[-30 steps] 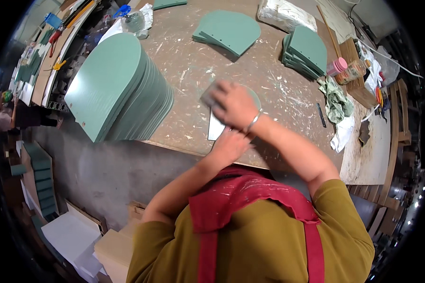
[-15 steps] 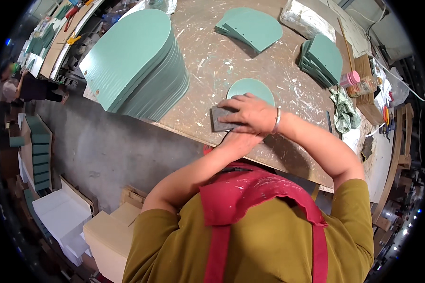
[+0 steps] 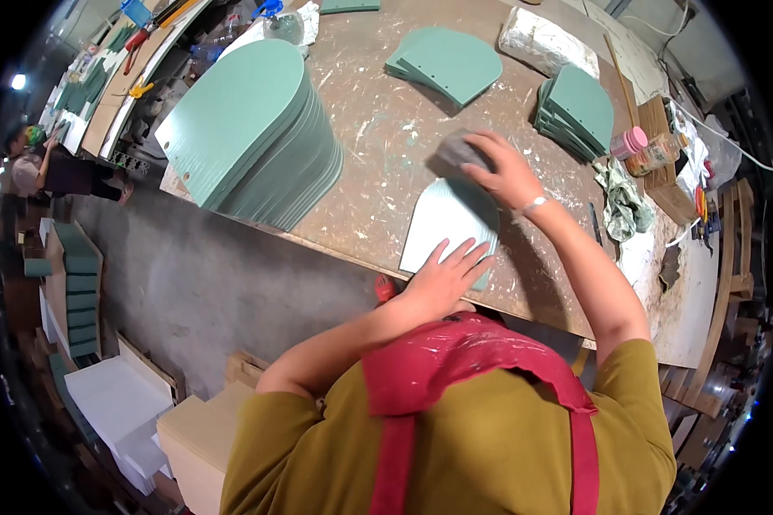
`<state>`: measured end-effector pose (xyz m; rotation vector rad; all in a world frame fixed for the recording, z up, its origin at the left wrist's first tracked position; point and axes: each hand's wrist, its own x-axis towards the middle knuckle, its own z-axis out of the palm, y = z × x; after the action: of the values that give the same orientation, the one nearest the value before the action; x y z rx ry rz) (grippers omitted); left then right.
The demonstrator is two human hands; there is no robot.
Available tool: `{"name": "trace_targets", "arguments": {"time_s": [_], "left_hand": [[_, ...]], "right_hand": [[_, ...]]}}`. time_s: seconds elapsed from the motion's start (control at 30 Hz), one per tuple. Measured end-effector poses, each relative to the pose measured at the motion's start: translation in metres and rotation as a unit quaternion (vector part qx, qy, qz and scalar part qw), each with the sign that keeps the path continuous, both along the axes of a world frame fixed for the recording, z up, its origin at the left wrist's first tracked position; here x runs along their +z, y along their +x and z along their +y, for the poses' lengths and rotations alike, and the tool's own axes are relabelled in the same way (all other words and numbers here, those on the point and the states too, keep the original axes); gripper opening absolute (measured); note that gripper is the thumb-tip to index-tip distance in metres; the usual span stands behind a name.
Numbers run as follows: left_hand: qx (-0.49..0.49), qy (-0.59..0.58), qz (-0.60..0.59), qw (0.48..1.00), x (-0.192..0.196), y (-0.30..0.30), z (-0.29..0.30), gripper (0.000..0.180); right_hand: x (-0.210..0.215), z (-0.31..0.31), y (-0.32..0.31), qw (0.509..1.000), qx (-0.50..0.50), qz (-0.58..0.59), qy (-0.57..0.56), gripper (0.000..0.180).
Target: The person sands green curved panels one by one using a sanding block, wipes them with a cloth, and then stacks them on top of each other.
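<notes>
A pale green board (image 3: 445,215) with a rounded far end lies at the table's front edge. My left hand (image 3: 443,279) rests on its near part, fingers spread flat. Just beyond the rounded end, my right hand (image 3: 508,172) grips a grey sanding block (image 3: 462,153), slightly blurred by motion. Whether the block touches the table I cannot tell. To the left stands a tall stack of matching green boards (image 3: 236,120). A small fanned pile (image 3: 451,64) lies at the far middle, and another pile (image 3: 575,112) at the right.
A white wrapped bundle (image 3: 548,41) lies at the back. On the right are a pink-lidded jar (image 3: 629,142), a crumpled green cloth (image 3: 623,202) and a wooden box (image 3: 664,180). Cartons (image 3: 199,442) stand on the floor at lower left. Another person (image 3: 56,167) is at a far-left bench.
My right hand has moved away from me with the sanding block, off the board. My left hand, formerly beside the right, now lies spread on the board's near part.
</notes>
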<state>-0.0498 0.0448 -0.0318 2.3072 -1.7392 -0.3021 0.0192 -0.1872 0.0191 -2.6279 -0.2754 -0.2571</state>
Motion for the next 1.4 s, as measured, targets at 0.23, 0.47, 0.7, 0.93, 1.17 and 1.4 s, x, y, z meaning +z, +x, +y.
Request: {"name": "trace_targets", "arguments": {"time_s": [0.23, 0.47, 0.7, 0.93, 1.17, 1.4], "left_hand": [[-0.024, -0.049, -0.095, 0.994, -0.007, 0.012, 0.025, 0.077], [0.033, -0.2, -0.008, 0.979, 0.023, 0.037, 0.052, 0.05], [0.346, -0.455, 0.643, 0.51, 0.063, 0.111, 0.03, 0.042], [0.352, -0.434, 0.664, 0.496, 0.041, 0.099, 0.027, 0.049], [0.264, -0.408, 0.293, 0.823, 0.011, 0.079, 0.023, 0.043], [0.381, -0.401, 0.57, 0.607, 0.036, 0.07, 0.019, 0.046]], "right_hand": [[-0.009, -0.032, -0.075, 0.911, -0.189, 0.119, 0.347, 0.051], [0.005, -0.053, -0.121, 0.873, -0.239, 0.076, 0.418, 0.044], [-0.01, -0.063, -0.119, 0.753, -0.342, 0.012, 0.562, 0.048], [0.017, -0.026, -0.089, 0.86, -0.236, 0.014, 0.453, 0.049], [0.093, 0.108, -0.041, 0.98, 0.057, -0.19, -0.032, 0.056], [0.01, 0.001, -0.031, 0.97, -0.191, -0.081, 0.126, 0.05]]}}
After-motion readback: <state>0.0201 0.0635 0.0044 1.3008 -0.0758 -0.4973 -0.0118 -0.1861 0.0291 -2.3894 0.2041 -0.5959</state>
